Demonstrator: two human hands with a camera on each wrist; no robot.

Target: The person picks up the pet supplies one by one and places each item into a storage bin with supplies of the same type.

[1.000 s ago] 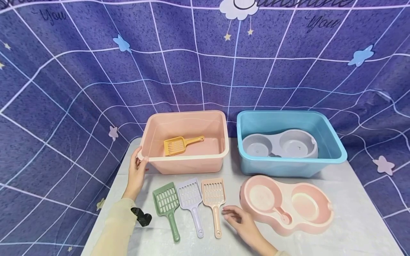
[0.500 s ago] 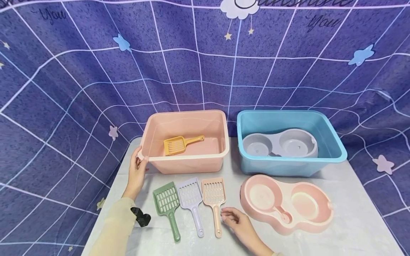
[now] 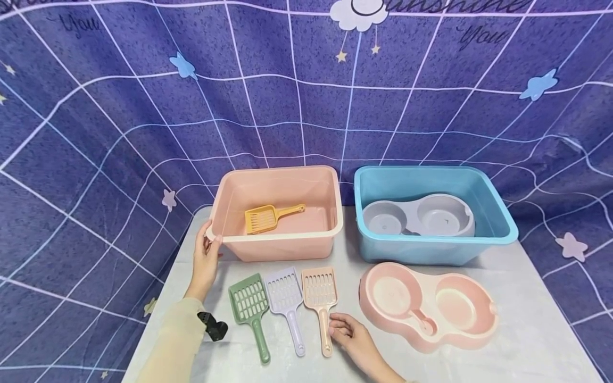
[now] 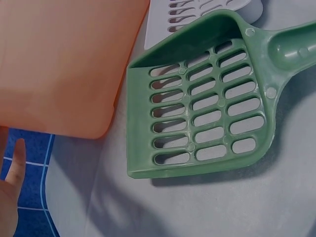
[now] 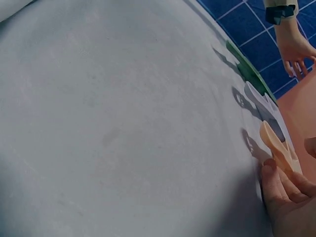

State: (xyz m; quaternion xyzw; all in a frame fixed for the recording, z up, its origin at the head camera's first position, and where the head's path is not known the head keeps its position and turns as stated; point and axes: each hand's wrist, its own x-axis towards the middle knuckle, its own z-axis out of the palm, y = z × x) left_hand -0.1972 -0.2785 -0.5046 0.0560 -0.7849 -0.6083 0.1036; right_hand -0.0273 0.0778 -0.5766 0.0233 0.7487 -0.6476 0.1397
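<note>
My left hand (image 3: 206, 266) grips the front left corner of a pink litter box (image 3: 278, 250), thumb on the rim. Inside that box lies a yellow litter scoop (image 3: 262, 219). In front of it, a green litter scoop (image 4: 197, 108), a lilac litter scoop (image 3: 283, 290) and a peach litter scoop (image 3: 320, 290) lie side by side, handles toward me. My right hand (image 3: 355, 340), fingers loosely bent, is at the right side of the peach scoop's handle. In the right wrist view its fingertips (image 5: 269, 170) are right by that handle; whether they touch it I cannot tell.
A blue litter box (image 3: 416, 250) stands at the back right, with a grey double pet bowl (image 3: 409, 210) inside. Before it sits a pink double pet bowl (image 3: 428, 308), just right of my right hand. A patterned purple curtain (image 3: 306, 106) hangs behind the table (image 3: 522, 298).
My right hand has moved a little left, from beside the pink double bowl up to the peach scoop's handle. The left hand stays on the pink box's rim.
</note>
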